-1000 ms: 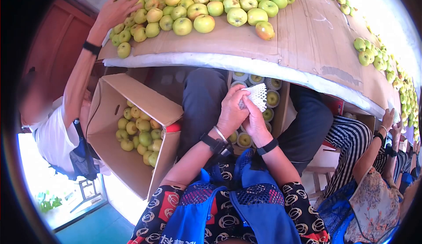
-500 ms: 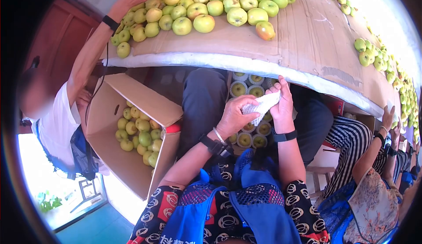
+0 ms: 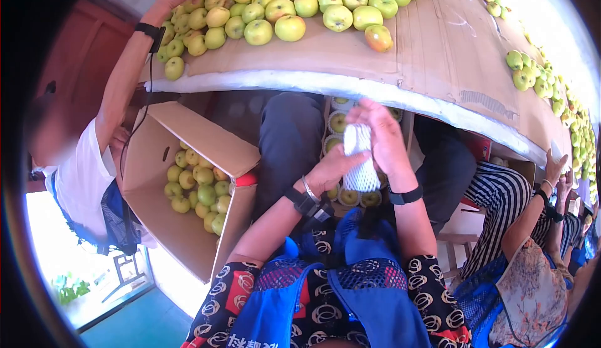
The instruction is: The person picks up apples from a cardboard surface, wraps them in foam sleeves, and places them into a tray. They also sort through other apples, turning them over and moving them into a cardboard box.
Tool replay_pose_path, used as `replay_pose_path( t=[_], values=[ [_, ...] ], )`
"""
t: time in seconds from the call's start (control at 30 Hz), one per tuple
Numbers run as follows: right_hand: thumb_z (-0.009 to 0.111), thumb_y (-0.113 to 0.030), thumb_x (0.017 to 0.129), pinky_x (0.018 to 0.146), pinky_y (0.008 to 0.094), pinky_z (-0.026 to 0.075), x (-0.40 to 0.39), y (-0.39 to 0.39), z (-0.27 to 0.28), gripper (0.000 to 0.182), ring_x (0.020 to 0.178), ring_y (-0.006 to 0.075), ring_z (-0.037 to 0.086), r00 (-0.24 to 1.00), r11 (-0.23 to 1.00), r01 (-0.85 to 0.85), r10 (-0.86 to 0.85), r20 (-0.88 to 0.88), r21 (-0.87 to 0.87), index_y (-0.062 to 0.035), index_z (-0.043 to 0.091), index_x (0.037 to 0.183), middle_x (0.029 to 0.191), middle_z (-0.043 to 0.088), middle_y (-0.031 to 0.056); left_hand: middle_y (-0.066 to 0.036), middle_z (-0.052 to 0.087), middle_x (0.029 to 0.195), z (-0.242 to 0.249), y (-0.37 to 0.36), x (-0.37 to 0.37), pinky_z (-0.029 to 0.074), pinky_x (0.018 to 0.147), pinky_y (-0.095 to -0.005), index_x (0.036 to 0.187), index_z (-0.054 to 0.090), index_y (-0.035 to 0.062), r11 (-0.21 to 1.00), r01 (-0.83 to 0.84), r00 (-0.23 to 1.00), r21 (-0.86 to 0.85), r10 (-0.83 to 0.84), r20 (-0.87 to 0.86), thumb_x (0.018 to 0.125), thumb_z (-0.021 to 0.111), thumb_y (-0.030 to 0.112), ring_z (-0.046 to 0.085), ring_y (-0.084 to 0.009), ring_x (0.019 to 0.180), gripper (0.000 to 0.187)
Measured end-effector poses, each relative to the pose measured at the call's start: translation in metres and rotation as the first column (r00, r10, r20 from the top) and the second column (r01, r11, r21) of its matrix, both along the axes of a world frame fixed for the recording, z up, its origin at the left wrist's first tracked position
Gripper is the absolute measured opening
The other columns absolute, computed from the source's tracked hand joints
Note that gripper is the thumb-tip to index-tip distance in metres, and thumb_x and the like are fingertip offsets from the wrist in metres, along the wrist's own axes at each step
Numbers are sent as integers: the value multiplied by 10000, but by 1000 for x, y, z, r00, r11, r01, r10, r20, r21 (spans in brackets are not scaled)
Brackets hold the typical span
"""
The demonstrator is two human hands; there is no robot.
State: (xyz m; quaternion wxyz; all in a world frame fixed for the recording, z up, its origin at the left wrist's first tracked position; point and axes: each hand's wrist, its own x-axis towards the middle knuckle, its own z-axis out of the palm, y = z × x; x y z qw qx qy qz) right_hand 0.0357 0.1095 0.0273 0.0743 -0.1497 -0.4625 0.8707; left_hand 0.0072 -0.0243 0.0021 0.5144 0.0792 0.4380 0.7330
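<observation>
Evidently, sleeve handling: left hand [image 3: 335, 169] pinches white foam-net sleeve [image 3: 361, 171] at torso's [image 3: 341, 279] 12 o'clock; right hand [image 3: 387, 141] loosely open at sleeve's 1 o'clock, contact unclear. Next move likely calls for light fingertips.

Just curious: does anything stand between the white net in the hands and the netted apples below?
Nothing visible blocks the net from the nearer netted apples; only the left hand and right hand are around it. The table edge hides what lies farther in.
</observation>
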Motion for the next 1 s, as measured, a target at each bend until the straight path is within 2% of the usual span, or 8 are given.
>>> replay_pose_path(
  t=[0.3,0.37,0.6,0.7,0.77,0.83,0.9,1.0],
  values=[
    [530,-366,875,905,334,415,44,-4,-34,559,1107,190,465,1000,998,2,-2,2,-65,-42,352,1295,1204,451,89,-133,467,1255,5,6,-8,344,989,-338,1260,402,-17,914,-386,921,128,389,4,956,362,292,452,-197,1155,436],
    [509,-322,897,877,305,428,45,-21,-29,468,1056,163,485,994,985,112,-111,14,-133,-32,400,1249,1166,474,74,-120,422,1300,10,4,-4,312,997,-304,1316,344,-17,940,-341,886,-1,321,-336,961,347,290,409,-177,1185,469],
    [458,-216,935,739,236,445,31,-30,-52,229,848,92,518,896,895,444,-443,-29,35,-29,500,1062,956,555,32,-80,424,1293,-4,7,5,307,996,-290,1332,332,3,987,-145,918,-66,109,-382,935,440,220,401,-144,1161,465],
    [505,-130,897,706,236,434,31,-1,-36,135,783,107,517,862,729,495,-481,-162,473,-21,510,976,888,567,42,-90,418,1293,-10,11,8,307,1006,-317,1338,306,17,989,-150,955,-12,142,-261,863,571,146,364,-166,1203,559],
    [530,-123,873,666,272,452,37,22,-22,151,728,142,546,881,483,378,-451,-146,790,-21,513,983,825,579,84,-98,401,1305,8,13,7,288,1025,-362,1363,236,23,877,-470,764,97,459,-453,766,680,124,291,-213,1264,751],
    [559,-108,843,636,307,463,39,24,-12,164,685,195,579,894,415,330,-425,-140,848,-26,521,980,781,585,133,-138,401,1291,18,8,-1,248,1038,-420,1371,188,18,873,-485,544,55,350,-763,628,778,181,241,-293,1301,963],
    [577,-98,822,635,318,469,40,15,-7,148,680,237,599,978,457,169,-190,-90,873,-28,542,947,770,592,155,-177,413,1259,32,8,-3,232,1027,-443,1365,197,13,910,-373,84,-181,-161,-983,525,814,240,273,-340,1275,1066],
    [596,-109,805,622,322,469,39,-4,5,143,670,283,597,987,495,151,-127,-101,855,-25,554,913,750,580,169,-191,505,1146,20,16,6,239,998,-479,1347,235,9,892,-365,132,-266,-233,-963,578,762,255,423,-347,1151,964]
  ],
)
